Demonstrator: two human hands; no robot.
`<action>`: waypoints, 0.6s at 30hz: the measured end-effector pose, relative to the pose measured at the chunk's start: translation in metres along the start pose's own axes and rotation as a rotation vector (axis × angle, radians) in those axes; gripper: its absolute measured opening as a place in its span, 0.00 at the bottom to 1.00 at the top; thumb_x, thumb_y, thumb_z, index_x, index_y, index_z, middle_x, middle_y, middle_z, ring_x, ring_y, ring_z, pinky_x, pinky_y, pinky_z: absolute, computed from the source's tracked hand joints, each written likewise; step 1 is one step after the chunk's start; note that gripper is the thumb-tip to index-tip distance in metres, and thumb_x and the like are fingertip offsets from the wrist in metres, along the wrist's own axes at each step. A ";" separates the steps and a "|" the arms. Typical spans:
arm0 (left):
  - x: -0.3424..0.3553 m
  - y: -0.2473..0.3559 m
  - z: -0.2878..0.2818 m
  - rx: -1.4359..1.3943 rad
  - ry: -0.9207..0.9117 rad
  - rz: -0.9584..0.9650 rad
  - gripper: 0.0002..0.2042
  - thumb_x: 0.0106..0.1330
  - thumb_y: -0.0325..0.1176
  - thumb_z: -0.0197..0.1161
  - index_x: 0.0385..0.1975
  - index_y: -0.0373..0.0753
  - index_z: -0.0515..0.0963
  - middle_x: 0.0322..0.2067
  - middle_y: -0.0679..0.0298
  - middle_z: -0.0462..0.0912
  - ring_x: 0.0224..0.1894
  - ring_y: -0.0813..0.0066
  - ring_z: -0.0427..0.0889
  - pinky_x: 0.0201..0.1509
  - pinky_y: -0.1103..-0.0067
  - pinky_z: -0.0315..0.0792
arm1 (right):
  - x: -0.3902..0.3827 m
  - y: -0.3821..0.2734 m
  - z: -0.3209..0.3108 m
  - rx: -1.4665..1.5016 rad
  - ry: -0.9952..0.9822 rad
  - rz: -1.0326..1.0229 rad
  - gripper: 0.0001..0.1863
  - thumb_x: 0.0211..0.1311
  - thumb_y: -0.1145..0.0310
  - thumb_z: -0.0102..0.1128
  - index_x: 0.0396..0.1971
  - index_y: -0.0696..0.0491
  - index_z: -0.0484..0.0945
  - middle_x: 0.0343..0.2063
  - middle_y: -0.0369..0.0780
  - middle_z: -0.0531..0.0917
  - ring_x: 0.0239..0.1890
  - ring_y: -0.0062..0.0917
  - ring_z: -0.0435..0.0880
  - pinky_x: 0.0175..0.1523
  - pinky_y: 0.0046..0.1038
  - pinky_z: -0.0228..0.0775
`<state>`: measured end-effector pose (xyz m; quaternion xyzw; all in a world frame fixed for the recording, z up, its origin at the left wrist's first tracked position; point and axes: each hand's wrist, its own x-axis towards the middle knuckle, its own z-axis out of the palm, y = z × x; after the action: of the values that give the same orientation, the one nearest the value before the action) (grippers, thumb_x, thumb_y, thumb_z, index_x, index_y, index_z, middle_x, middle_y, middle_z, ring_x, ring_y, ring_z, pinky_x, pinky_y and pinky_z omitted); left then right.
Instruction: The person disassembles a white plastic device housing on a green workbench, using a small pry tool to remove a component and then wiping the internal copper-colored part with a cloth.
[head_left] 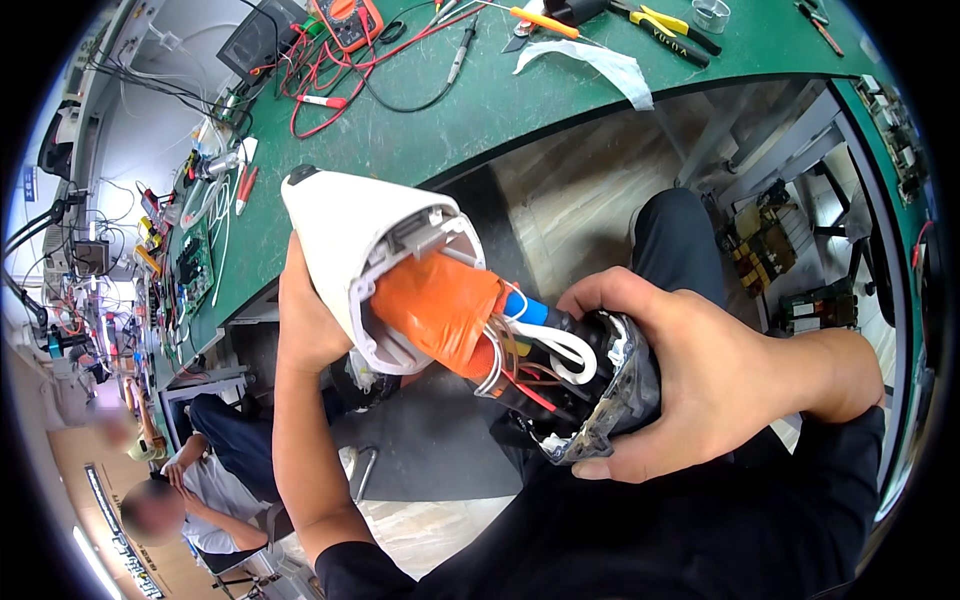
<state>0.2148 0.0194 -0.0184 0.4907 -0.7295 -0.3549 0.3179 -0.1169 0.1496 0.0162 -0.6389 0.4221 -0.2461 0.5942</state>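
My left hand (303, 315) is wrapped round a white plastic housing (345, 225), tapered, with a dark tip at its far left end. Out of its open end sticks a bundle wrapped in orange tape (435, 308). My right hand (700, 385) grips a black, rough-edged end piece (632, 385) with whitish residue on its rim. Between the two parts run a looped white cable (575, 352), thin red and brown wires, and a blue cylindrical part (527, 308). Both pieces are held above my lap, apart but joined by the wires. My left fingers are mostly hidden behind the housing.
On the green workbench (560, 100) ahead lie a red multimeter (348, 20) with tangled leads, an orange-handled screwdriver (545, 22), yellow-black pliers (668, 30) and a white strip (600, 68). A circuit board (195, 262) is on the left. Another person (225, 490) sits at the lower left.
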 end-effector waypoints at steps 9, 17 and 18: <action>-0.013 0.008 0.003 0.293 0.114 0.275 0.39 0.40 0.36 0.85 0.52 0.30 0.71 0.44 0.54 0.84 0.47 0.70 0.82 0.55 0.73 0.74 | 0.027 0.024 -0.037 0.127 -0.473 0.021 0.50 0.53 0.40 0.75 0.61 0.67 0.69 0.51 0.50 0.82 0.52 0.32 0.82 0.58 0.31 0.73; -0.017 0.030 -0.005 0.568 0.102 0.427 0.39 0.39 0.34 0.84 0.53 0.31 0.71 0.42 0.50 0.84 0.45 0.56 0.86 0.52 0.70 0.77 | 0.063 0.032 -0.001 0.218 -0.292 -0.122 0.34 0.59 0.46 0.72 0.52 0.61 0.79 0.40 0.42 0.86 0.44 0.28 0.82 0.52 0.29 0.74; -0.017 0.030 -0.006 0.606 0.122 0.445 0.39 0.39 0.34 0.84 0.53 0.31 0.71 0.43 0.50 0.84 0.45 0.55 0.86 0.52 0.70 0.77 | 0.066 0.030 0.003 0.253 -0.275 -0.109 0.29 0.56 0.53 0.74 0.50 0.60 0.81 0.39 0.41 0.86 0.43 0.27 0.83 0.51 0.29 0.74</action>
<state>0.2100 0.0426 0.0081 0.4122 -0.8699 -0.0157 0.2704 -0.0870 0.0984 -0.0253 -0.6085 0.2677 -0.2394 0.7076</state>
